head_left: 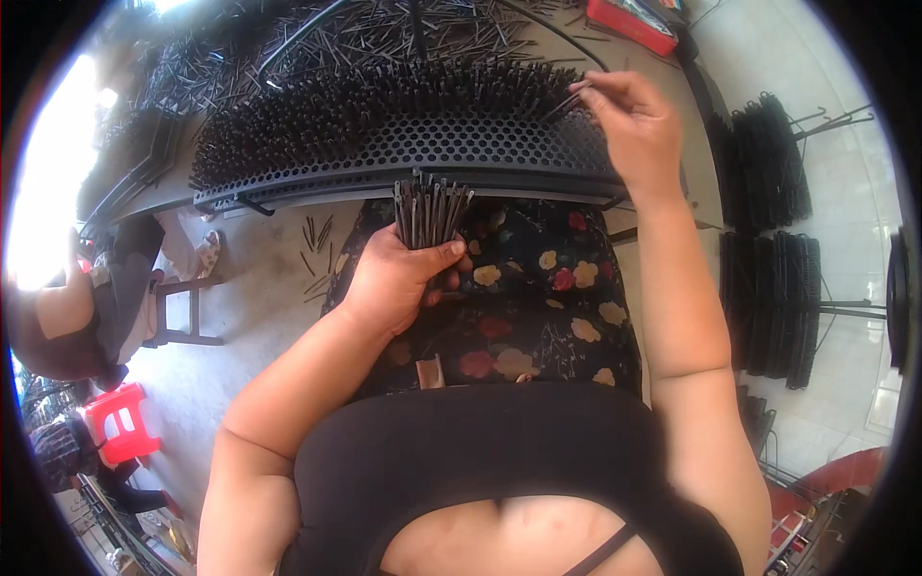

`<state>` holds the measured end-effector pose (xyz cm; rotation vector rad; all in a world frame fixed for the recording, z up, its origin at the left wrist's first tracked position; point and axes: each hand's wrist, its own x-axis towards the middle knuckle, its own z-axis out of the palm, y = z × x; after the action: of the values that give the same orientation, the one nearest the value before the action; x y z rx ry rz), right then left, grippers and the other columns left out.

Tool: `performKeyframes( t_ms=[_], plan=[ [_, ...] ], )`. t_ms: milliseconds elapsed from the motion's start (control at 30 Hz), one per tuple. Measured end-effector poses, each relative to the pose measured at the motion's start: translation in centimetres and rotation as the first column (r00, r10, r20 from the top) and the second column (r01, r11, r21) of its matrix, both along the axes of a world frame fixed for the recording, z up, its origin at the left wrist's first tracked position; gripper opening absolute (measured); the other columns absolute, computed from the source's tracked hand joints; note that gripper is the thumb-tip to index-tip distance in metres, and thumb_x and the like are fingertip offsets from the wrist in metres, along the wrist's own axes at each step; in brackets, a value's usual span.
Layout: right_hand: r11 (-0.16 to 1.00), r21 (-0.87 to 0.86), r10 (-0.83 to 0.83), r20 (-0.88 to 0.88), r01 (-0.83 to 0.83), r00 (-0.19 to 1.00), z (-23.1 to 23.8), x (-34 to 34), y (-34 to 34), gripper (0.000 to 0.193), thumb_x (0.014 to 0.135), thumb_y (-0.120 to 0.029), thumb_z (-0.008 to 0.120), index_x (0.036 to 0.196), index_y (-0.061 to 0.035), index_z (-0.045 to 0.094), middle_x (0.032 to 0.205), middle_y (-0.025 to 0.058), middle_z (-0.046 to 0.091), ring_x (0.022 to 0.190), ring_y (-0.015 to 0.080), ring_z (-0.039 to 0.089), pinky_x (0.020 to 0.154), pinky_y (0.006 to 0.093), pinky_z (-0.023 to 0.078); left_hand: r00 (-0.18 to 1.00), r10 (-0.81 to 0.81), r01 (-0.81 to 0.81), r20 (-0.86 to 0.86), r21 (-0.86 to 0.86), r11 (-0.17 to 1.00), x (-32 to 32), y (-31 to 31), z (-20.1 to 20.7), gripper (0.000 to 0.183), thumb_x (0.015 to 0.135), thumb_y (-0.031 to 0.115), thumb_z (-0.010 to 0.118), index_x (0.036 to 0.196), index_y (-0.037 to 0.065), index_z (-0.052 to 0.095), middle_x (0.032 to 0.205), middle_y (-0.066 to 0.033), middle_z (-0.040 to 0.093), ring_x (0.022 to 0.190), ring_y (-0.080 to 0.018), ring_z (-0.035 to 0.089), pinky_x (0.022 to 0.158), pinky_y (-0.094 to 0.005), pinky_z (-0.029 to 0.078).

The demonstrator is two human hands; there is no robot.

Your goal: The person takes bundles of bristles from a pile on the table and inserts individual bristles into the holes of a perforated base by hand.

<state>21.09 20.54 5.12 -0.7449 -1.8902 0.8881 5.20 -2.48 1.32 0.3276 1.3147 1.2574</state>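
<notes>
My left hand (408, 274) is closed around an upright bundle of thin dark metal rods (429, 213), held over my lap in front of a rack. Out at the rack's right end, my right hand (636, 125) pinches a thin dark rod (565, 106) between thumb and fingertips, its far end slanting down toward the holes. The black perforated rack (451, 142) curves across the table's near edge. Many similar rods (384, 96) stand upright in its rear rows, while the front rows show bare round holes. Where the pinched rod's lower tip rests is hard to make out.
Loose rods (336, 43) lie heaped on the table behind the rack. A red box (634, 24) sits at the far right. Dark bundles (773, 163) hang on racks to the right. At left are another person (67, 317) and a red stool (122, 422); rods (315, 235) lie on the floor.
</notes>
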Motion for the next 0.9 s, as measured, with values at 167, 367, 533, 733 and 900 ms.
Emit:
performKeyframes(
  t_ms=[167,367,533,733,900],
  plan=[
    [0.97,0.235,0.06,0.037,-0.067,0.997,0.1,-1.3,-0.9,0.014,0.084,-0.005,0.07,0.098,-0.0047,0.072,0.091,0.009,0.074,0.081,0.0172,0.071,0.073,0.0259,0.054,1.0,0.003,-0.003,0.007,0.031,1.0,0.1,0.0,-0.2,0.009,0.087,0.008,0.068,0.093,0.005,0.062,0.079,-0.0048,0.065,0.06,-0.0093,0.058,0.043,-0.0205,0.039],
    [0.878,0.463,0.021,0.213,-0.119,0.977,1.0,-2.0,-0.5,0.013,0.079,-0.01,0.072,0.091,-0.0062,0.074,0.092,0.0097,0.072,0.084,0.0259,0.068,0.075,0.0325,0.054,0.999,-0.014,0.014,-0.038,0.008,1.0,-0.1,0.0,0.1,0.01,0.087,0.008,0.067,0.095,0.007,0.061,0.081,-0.0058,0.064,0.064,-0.0127,0.057,0.046,-0.0227,0.039],
    [0.839,0.522,0.042,0.222,-0.155,0.974,1.0,-2.2,-0.6,0.014,0.079,-0.013,0.071,0.092,-0.0076,0.074,0.091,0.009,0.072,0.086,0.0269,0.067,0.077,0.0346,0.053,1.0,-0.014,0.014,-0.008,0.035,0.999,-0.2,0.0,-0.2,0.012,0.086,0.01,0.068,0.095,0.007,0.061,0.081,-0.0056,0.064,0.064,-0.0127,0.057,0.046,-0.0227,0.039],
    [0.868,0.492,-0.078,0.269,-0.067,0.96,1.5,-1.9,-0.1,0.017,0.08,-0.016,0.07,0.094,-0.0082,0.075,0.093,0.009,0.072,0.086,0.0275,0.067,0.076,0.0342,0.053,1.0,-0.012,0.012,-0.008,0.028,1.0,-0.5,-0.1,-0.3,0.013,0.085,0.01,0.069,0.095,0.007,0.061,0.081,-0.006,0.064,0.063,-0.0128,0.057,0.046,-0.0229,0.039],
    [0.88,0.474,-0.128,0.3,-0.031,0.945,1.4,-1.8,0.0,0.017,0.081,-0.016,0.069,0.095,-0.0084,0.075,0.093,0.0092,0.072,0.087,0.0279,0.067,0.077,0.0343,0.053,1.0,-0.017,0.017,-0.007,0.009,1.0,-0.6,0.0,-0.2,0.013,0.085,0.01,0.069,0.095,0.007,0.062,0.081,-0.0059,0.064,0.064,-0.0133,0.057,0.047,-0.0234,0.038]
  ],
)
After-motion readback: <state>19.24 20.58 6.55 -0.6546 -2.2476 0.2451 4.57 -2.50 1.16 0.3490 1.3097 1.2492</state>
